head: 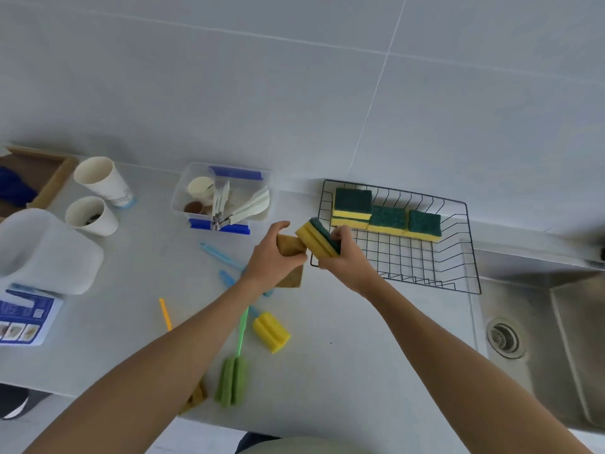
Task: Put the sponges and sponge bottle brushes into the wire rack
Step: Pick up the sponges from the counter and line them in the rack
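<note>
Green bottle brush (230,381) nearest, on counter w/ yellow one (271,331). My right hand (347,262) clamps a yellow/green sponge (319,239) by the wire rack (425,257); left hand (275,257) grips a brown sponge (289,245). Best set flat beside the racked sponges (386,213).

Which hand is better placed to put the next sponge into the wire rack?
The right hand. It grips a yellow-green sponge right at the wire rack's near-left corner. The left hand holds a brown sponge farther from the rack.
</note>
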